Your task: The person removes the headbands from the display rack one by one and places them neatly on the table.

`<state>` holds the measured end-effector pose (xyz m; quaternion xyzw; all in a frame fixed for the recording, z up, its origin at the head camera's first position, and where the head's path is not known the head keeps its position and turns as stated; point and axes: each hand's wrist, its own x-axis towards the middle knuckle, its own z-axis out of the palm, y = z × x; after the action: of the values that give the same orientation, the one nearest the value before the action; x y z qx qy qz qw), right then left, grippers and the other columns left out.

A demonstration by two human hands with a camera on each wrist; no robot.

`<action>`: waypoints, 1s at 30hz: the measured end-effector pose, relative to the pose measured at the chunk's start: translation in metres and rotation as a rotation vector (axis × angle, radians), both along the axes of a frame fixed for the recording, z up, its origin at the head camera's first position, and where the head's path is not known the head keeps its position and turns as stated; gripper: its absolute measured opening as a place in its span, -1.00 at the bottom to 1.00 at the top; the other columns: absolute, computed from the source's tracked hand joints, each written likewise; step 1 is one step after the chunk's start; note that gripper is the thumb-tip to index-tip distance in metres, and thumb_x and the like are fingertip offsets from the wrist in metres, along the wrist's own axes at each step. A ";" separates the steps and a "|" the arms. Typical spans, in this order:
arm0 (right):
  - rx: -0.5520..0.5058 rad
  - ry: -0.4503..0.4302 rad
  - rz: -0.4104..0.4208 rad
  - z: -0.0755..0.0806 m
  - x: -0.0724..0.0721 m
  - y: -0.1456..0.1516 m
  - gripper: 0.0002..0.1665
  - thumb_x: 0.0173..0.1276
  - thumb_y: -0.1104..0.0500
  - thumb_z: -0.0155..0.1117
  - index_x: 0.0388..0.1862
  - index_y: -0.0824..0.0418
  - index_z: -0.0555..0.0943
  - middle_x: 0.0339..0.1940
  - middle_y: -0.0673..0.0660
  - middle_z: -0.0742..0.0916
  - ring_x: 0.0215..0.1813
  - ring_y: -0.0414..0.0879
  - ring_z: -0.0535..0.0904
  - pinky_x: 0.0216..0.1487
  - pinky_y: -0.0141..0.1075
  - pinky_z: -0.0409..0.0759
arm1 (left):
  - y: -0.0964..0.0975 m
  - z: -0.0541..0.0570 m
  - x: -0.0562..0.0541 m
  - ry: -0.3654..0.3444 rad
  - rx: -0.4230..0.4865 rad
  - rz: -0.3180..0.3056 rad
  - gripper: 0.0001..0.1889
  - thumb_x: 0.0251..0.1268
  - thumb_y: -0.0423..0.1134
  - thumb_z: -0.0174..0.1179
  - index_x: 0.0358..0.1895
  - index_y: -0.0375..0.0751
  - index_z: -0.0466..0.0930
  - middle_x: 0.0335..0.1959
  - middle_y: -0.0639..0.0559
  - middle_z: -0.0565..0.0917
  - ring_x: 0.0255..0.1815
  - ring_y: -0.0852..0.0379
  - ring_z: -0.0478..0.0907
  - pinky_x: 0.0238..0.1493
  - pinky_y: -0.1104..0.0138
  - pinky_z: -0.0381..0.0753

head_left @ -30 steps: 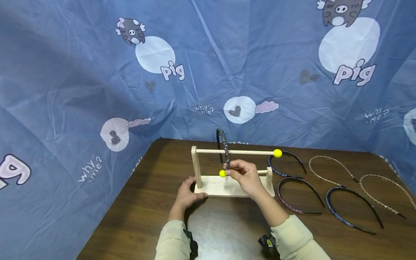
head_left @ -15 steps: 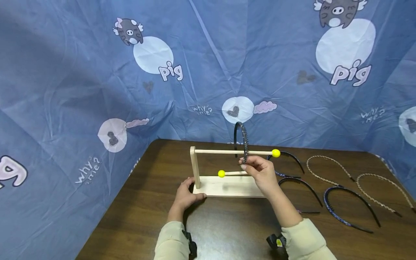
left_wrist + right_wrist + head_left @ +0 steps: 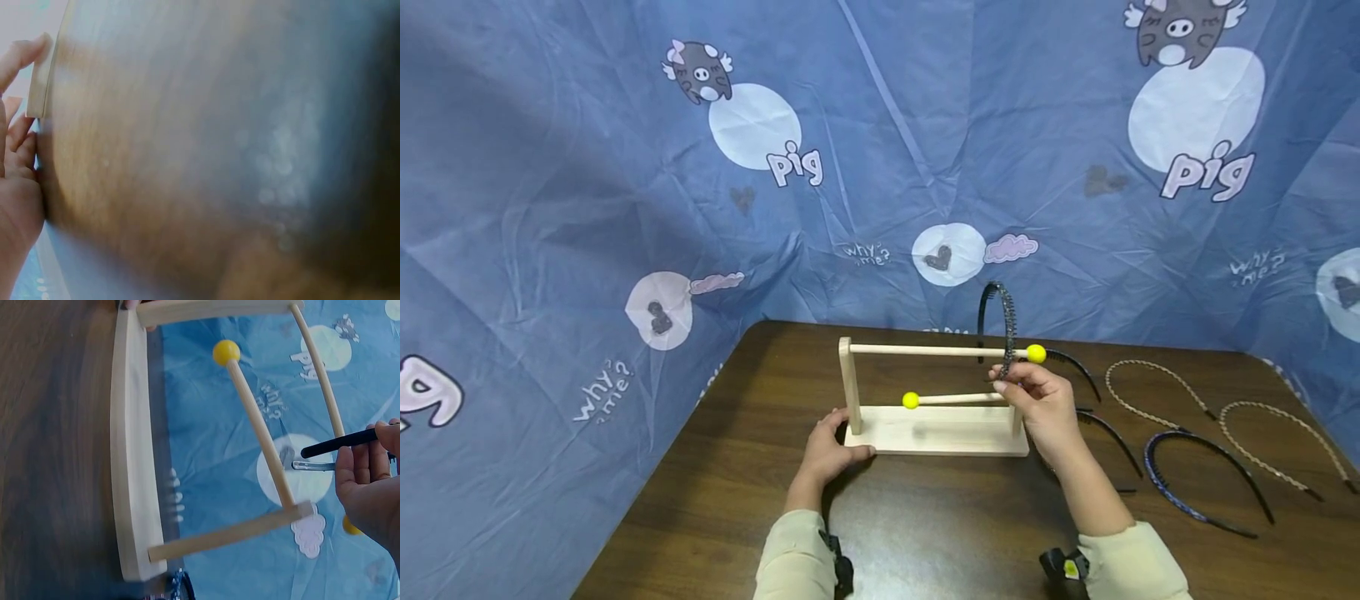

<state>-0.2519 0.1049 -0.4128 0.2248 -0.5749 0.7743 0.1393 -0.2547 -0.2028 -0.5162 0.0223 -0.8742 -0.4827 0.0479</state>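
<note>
A pale wooden headband stand has two rods at different heights, each tipped with a yellow ball. My left hand grips the left end of its base, thumb on the front edge and fingers behind; the left wrist view catches this at its left edge. A glittery black toothed headband arches over the upper rod, close to that rod's ball. Near the lower end of its front arm, my right hand pinches it between thumb and fingers. The right wrist view shows the headband's black tip sticking out past the fingers.
Right of the stand lie a blue-patterned headband, two braided beige headbands and other dark ones, partly hidden by my right hand. The brown wooden table ends at a blue cloth backdrop.
My right hand has carried the glittery headband rightward along the upper rod, from left of its middle to near the yellow ball. My left hand stays at the base.
</note>
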 end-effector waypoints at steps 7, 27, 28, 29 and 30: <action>-0.077 0.051 -0.020 -0.001 0.001 0.013 -0.85 0.10 0.68 0.12 -0.36 0.57 0.53 -0.30 0.14 0.72 -0.21 -0.10 0.64 -0.20 -0.41 0.60 | -0.002 -0.001 -0.002 0.025 0.008 -0.006 -0.26 -0.32 -0.30 0.51 0.14 -0.23 0.50 0.23 -0.27 0.40 0.36 -0.19 0.12 0.35 -0.01 -0.03; -0.167 0.018 -0.094 -0.009 0.013 0.046 -0.75 0.12 0.70 0.06 -0.40 0.47 0.57 -0.32 0.16 0.73 -0.19 -0.10 0.64 -0.16 -0.43 0.57 | -0.001 -0.003 -0.002 0.018 -0.002 -0.005 -0.25 -0.32 -0.28 0.53 0.15 -0.24 0.49 0.25 -0.29 0.38 0.36 -0.21 0.12 0.33 -0.06 0.01; -0.175 0.017 -0.101 -0.009 0.014 0.047 -0.76 0.11 0.71 0.06 -0.41 0.47 0.57 -0.32 0.17 0.73 -0.20 -0.10 0.65 -0.15 -0.42 0.57 | -0.001 -0.003 -0.002 0.010 -0.001 -0.004 -0.25 -0.31 -0.28 0.53 0.15 -0.23 0.49 0.25 -0.28 0.37 0.36 -0.20 0.11 0.33 -0.05 0.00; -0.179 0.019 -0.109 -0.009 0.016 0.047 -0.75 0.11 0.71 0.06 -0.41 0.47 0.57 -0.32 0.17 0.73 -0.20 -0.10 0.65 -0.15 -0.42 0.58 | -0.001 -0.003 -0.002 0.007 -0.001 -0.002 -0.25 -0.31 -0.28 0.52 0.15 -0.23 0.49 0.25 -0.27 0.37 0.36 -0.19 0.11 0.34 -0.04 -0.01; -0.184 0.021 -0.113 -0.009 0.018 0.048 -0.75 0.11 0.71 0.05 -0.41 0.48 0.57 -0.32 0.17 0.73 -0.20 -0.10 0.65 -0.15 -0.42 0.58 | -0.001 -0.003 -0.002 0.012 -0.003 -0.005 -0.25 -0.31 -0.28 0.52 0.15 -0.24 0.49 0.25 -0.28 0.37 0.36 -0.20 0.11 0.33 -0.05 0.00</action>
<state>-0.2340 0.1532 -0.4217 0.1866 -0.5115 0.8124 0.2087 -0.2564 -0.2038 -0.5192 0.0173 -0.8746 -0.4818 0.0519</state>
